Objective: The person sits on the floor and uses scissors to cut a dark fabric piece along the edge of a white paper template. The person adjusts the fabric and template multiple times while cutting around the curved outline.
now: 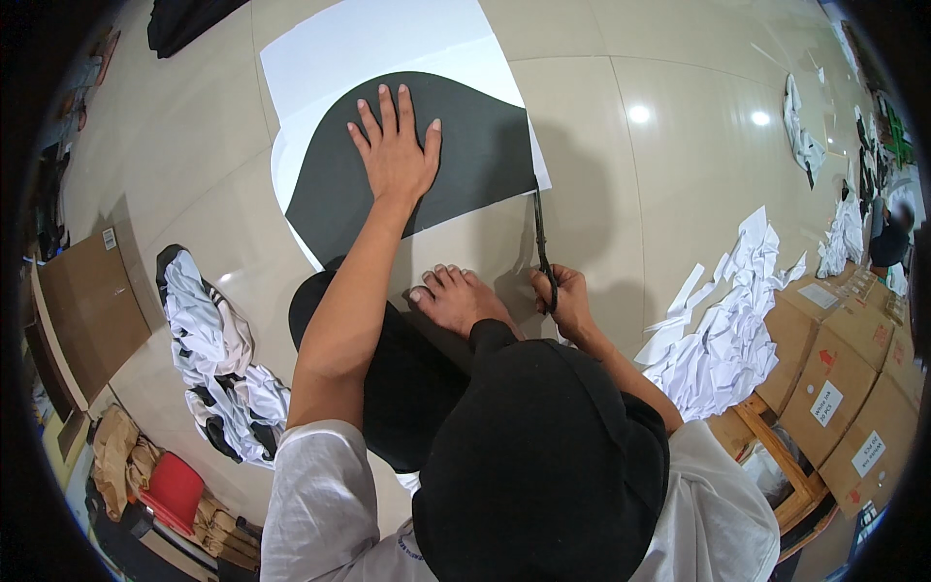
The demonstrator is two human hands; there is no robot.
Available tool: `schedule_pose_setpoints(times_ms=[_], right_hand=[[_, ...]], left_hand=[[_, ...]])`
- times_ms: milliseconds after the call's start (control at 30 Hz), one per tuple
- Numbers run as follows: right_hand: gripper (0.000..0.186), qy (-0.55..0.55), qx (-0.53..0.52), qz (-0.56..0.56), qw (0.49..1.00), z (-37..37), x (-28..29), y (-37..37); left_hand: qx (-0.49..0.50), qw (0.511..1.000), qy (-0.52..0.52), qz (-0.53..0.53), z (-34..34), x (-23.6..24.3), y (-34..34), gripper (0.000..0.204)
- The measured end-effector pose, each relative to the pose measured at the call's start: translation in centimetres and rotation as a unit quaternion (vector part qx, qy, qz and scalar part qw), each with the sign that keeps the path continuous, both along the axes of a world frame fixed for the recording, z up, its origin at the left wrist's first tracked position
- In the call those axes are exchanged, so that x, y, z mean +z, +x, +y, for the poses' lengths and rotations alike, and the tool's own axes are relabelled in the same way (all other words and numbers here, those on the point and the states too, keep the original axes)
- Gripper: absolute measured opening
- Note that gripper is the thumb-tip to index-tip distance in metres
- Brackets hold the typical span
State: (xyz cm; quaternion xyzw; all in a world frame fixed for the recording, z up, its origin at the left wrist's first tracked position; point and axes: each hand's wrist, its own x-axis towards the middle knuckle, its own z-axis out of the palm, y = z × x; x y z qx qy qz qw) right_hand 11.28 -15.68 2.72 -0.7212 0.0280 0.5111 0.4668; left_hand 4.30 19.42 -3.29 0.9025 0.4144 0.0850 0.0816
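My left hand [396,160] lies flat, fingers spread, on a dark curved sheet [475,155], which rests over a larger white paper sheet [378,39] on the tiled floor. My right hand [572,296] grips black scissors [541,233] by the handles, their blades reaching the right-hand lower corner of the sheets. My bare foot [461,301] is just below the lower edge of the sheets, between my two hands.
White paper scraps [713,339] lie to my right, beside stacked cardboard boxes [844,359] and a wooden frame [771,466]. A black-and-white crumpled pile [218,339] and a cardboard piece [92,306] are at left. Another person [890,238] is at the far right.
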Motion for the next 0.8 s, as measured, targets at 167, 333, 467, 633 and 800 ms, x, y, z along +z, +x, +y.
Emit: schedule_pose_setpoints(times_ms=[167, 333, 467, 633, 800], right_hand=[[0.035, -0.017, 0.001, -0.002, 1.0, 0.0, 0.1, 0.0], [0.037, -0.008, -0.001, -0.005, 1.0, 0.5, 0.0, 0.4], [0.037, -0.004, -0.008, 0.005, 1.0, 1.0, -0.3, 0.8], [0.034, -0.016, -0.002, -0.007, 1.0, 2.1, 0.4, 0.9], [0.033, -0.007, -0.009, -0.004, 1.0, 2.1, 0.0, 1.0]], left_hand=[[-0.001, 1.0, 0.003, -0.003, 0.0, 0.0, -0.1, 0.08], [0.001, 1.0, 0.015, 0.009, 0.0, -0.1, 0.0, 0.081], [0.001, 1.0, 0.01, 0.009, 0.0, -0.1, 0.0, 0.081], [0.002, 1.0, 0.013, 0.018, 0.1, -0.2, -0.1, 0.081], [0.001, 1.0, 0.008, 0.014, 0.0, 0.0, 0.0, 0.081]])
